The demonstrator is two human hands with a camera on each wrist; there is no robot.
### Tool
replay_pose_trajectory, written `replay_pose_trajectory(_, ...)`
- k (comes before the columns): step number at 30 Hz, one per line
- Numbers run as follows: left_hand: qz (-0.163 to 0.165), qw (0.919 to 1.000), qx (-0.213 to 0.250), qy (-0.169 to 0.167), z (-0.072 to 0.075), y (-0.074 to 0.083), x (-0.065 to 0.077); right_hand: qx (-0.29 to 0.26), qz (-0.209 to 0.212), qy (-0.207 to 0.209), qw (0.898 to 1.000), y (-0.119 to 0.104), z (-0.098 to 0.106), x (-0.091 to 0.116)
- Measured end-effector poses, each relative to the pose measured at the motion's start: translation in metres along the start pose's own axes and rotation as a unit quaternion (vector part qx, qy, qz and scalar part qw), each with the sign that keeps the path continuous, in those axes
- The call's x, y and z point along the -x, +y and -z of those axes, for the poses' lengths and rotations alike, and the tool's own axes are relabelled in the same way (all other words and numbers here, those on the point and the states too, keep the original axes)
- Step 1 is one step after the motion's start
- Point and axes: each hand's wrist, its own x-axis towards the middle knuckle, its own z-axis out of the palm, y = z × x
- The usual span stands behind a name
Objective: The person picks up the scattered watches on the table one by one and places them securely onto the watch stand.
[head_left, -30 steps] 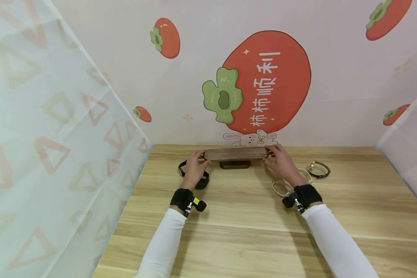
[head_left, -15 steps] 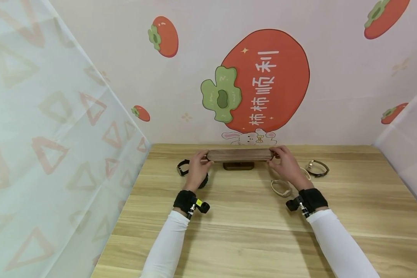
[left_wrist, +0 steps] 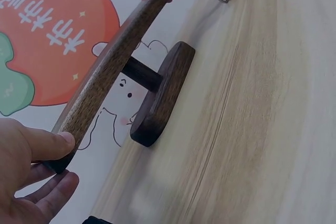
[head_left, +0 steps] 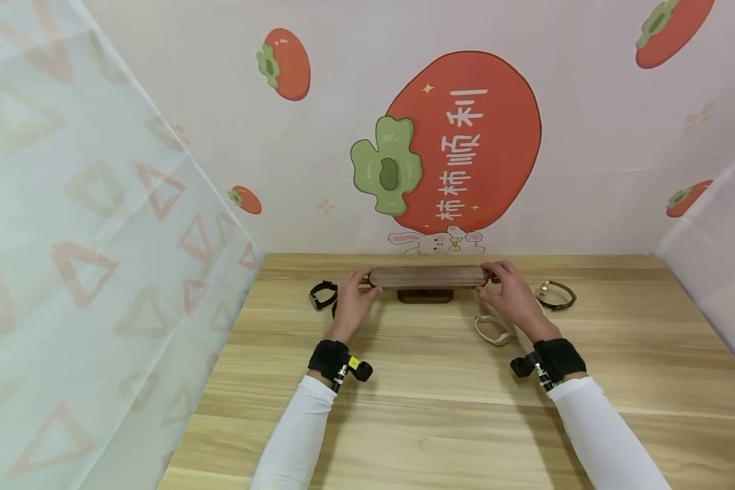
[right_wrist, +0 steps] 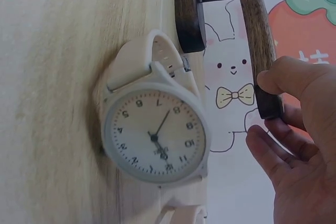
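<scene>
A dark wooden T-bar watch stand (head_left: 429, 276) stands at the back of the table, its long crossbar raised on a short post above a rounded base (left_wrist: 164, 95). My left hand (head_left: 350, 306) pinches the bar's left end, thumb on top and fingers below. At the opposite end my right hand (head_left: 517, 299) pinches the bar in the same way. Below the right hand lies a cream wristwatch (right_wrist: 155, 132), its dial facing the right wrist camera. Part of another pale watch (right_wrist: 184, 216) shows behind it. The base sits at the tabletop; whether it touches cannot be told.
A black watch (head_left: 314, 300) lies left of my left hand, with another dark one mostly hidden behind that hand. Right of my right hand is a dark-strapped watch (head_left: 566, 306). A patterned wall (head_left: 318, 231) rises directly behind the table (head_left: 429, 422).
Both hands have shifted the watch stand slightly to the right and a little nearer, keeping their pinch on its ends. The left hand now covers more of the dark watch beside it.
</scene>
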Motion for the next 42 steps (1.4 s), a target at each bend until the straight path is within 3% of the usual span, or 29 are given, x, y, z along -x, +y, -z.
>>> replay_pose_trajectory(20,-0.037,0.9993,0.007,-0.008,-0.011,0.004,0.009,-0.014,0.010,0.034,0.999,0.006,0.004,0.016)
replay_pose_trajectory(42,-0.022,0.9993,-0.013,-0.027,-0.014,0.008,0.014,-0.012,0.014,0.029,0.999,0.009,0.011,0.026)
